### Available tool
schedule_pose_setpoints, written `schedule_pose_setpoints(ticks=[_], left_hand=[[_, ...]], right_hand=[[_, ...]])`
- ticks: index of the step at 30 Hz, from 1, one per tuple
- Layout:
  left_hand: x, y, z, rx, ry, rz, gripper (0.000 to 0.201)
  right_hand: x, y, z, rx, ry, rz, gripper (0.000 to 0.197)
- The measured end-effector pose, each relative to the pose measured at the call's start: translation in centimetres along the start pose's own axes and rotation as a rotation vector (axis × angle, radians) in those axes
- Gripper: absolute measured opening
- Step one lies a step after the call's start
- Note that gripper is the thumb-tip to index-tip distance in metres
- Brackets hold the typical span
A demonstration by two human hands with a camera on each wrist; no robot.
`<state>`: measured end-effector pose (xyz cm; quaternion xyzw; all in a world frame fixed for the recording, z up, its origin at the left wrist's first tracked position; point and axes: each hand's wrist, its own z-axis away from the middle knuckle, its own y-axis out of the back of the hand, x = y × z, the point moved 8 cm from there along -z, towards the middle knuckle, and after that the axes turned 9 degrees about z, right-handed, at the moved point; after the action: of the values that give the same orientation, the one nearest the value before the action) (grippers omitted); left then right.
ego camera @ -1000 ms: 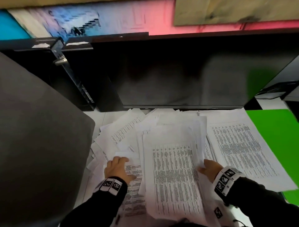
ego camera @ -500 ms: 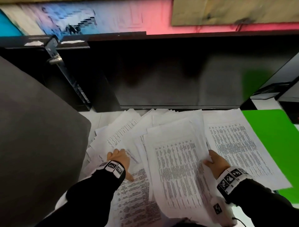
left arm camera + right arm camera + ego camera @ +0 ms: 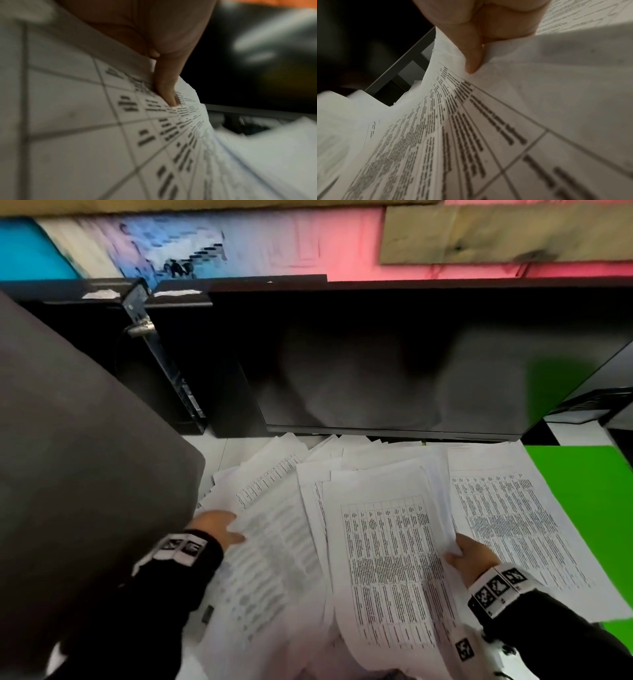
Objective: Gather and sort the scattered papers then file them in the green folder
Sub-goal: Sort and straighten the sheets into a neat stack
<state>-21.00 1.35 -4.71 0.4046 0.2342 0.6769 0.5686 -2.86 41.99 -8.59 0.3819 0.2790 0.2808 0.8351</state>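
Printed papers (image 3: 383,556) lie in a loose overlapping heap on the white desk (image 3: 219,453), most with their long axis running away from the person toward the dark monitor (image 3: 394,364), tops fanned slightly left. One table-printed sheet (image 3: 507,529) lies apart on the right, long axis angled away and leftward, its right edge overlapping the green folder (image 3: 589,508), which lies flat at the desk's right side. Left hand (image 3: 214,529) at the heap's left margin; wrist view shows a straight finger (image 3: 167,86) pressing down onto a gridded page, the other fingers hidden under the sheets. Right hand (image 3: 474,556) grips the right edge of the central stack, thumb (image 3: 471,54) on top, sheets curling up from the grip. Monitor's lower edge overhangs the far ends of the papers. A large dark grey rounded surface (image 3: 75,460), possibly a chair back, crowds the left side beside the left forearm.
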Motion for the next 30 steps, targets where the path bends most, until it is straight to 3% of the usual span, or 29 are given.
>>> schedule_pose_setpoints(ticks=[4, 7, 9, 13, 17, 21, 24, 27, 30], left_hand=[[-1.1, 7.8, 2.5, 0.319, 0.018, 0.214, 0.027], [-0.4, 12.1, 6.5, 0.574, -0.074, 0.444, 0.013], [-0.3, 12.7, 8.5, 0.642, -0.154, 0.574, 0.006], [-1.3, 8.1, 8.1, 0.459, -0.207, 0.841, 0.013], [-3.7, -1.6, 5.0, 0.232, 0.006, 0.914, 0.022], [-2.8, -8.9, 5.0, 0.063, 0.185, 1.026, 0.056], [0.2, -11.8, 6.5, -0.026, 0.248, 1.031, 0.077], [2.5, -12.8, 7.2, -0.083, 0.278, 0.978, 0.076], [4.4, -11.6, 7.4, -0.077, 0.235, 0.994, 0.068]], right_hand=[[0.4, -0.4, -0.4, -0.031, -0.008, 0.024, 0.021], [0.4, -0.5, -0.8, -0.048, -0.007, 0.034, 0.011], [0.2, -0.5, -0.7, -0.056, -0.007, 0.040, 0.004], [0.0, -0.8, -0.5, -0.070, -0.013, 0.017, 0.022], [-0.6, -1.5, 0.0, -0.095, 0.029, -0.021, 0.037], [-1.6, -1.5, 0.3, -0.092, 0.080, -0.120, 0.033], [-2.2, -1.9, 0.1, -0.086, 0.151, -0.145, 0.030], [-1.5, -2.9, -0.8, -0.108, 0.164, -0.284, 0.025], [-1.4, -3.6, -1.2, -0.140, 0.231, -0.291, 0.035]])
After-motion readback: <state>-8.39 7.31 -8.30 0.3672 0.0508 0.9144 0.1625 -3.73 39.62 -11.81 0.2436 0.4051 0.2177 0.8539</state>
